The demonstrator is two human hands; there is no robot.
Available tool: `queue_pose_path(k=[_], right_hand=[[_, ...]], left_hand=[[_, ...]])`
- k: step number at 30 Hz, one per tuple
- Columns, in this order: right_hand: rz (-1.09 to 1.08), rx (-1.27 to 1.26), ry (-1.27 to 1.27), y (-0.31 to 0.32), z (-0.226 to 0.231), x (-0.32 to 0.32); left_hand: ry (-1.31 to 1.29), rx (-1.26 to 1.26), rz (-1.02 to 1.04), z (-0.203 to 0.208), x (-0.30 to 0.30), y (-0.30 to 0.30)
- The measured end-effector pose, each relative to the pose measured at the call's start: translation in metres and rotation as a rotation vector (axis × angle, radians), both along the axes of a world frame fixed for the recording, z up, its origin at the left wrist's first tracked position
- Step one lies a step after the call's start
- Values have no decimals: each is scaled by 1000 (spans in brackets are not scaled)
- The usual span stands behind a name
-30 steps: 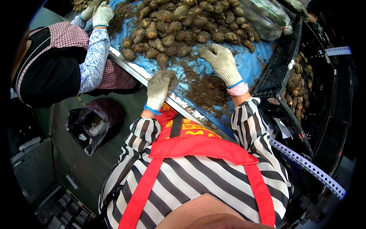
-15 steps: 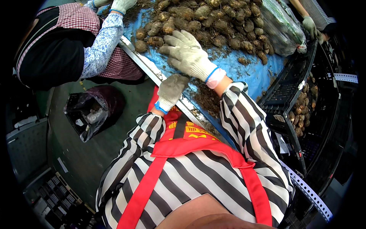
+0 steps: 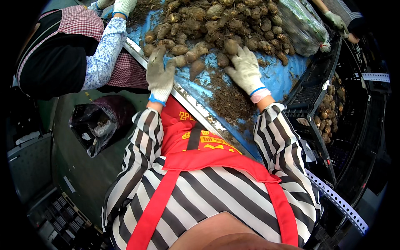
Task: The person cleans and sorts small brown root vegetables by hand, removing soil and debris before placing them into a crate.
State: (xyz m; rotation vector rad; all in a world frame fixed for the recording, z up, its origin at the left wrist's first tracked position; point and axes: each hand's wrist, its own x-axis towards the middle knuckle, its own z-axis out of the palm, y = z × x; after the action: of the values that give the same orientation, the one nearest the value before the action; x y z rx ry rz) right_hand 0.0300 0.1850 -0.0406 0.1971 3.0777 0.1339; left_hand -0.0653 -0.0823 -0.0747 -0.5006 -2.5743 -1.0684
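A heap of brown, hairy taro-like corms (image 3: 212, 27) lies on the work table, some loose along its near edge. My left hand (image 3: 160, 77), in a dirty pale knit glove, is by the table's metal rim, its thumb apart from its fingers. It reaches the corms at the heap's left end; its fingertips are partly lost against them. Farther right, my right hand (image 3: 246, 73), gloved alike, has its thumb and fingers spread. Its fingertips touch a round corm (image 3: 231, 46) at the heap's near side. Loose root fibres and soil (image 3: 229, 98) lie between my hands.
Blue sheeting (image 3: 279, 85) covers the table inside a metal rim (image 3: 193, 104). At left, a co-worker's gloved hand (image 3: 124, 6) is near the heap; another person's gloved hand (image 3: 336, 23) is at far right. Black crates (image 3: 306, 98) stand right, a bag-lined bin (image 3: 93, 129) on the floor left.
My hands have moved apart: the left went up and left to the heap's edge, the right shifted right. Several corms now lie lower on the sheeting, nearer me.
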Motion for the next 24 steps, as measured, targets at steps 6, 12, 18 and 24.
queue_pose_path(k=[6, 12, 18, 24], right_hand=[[-94, -465, 270, 57, -13, 21], [-488, -621, 270, 64, 11, 31], [-553, -616, 468, 57, 9, 23], [-497, -812, 644, 47, 18, 26]], left_hand=[[-66, -199, -164, -18, 7, 39], [135, -367, -316, -14, 25, 55], [47, -203, -312, -25, 16, 54], [37, -201, -297, -39, 12, 51]])
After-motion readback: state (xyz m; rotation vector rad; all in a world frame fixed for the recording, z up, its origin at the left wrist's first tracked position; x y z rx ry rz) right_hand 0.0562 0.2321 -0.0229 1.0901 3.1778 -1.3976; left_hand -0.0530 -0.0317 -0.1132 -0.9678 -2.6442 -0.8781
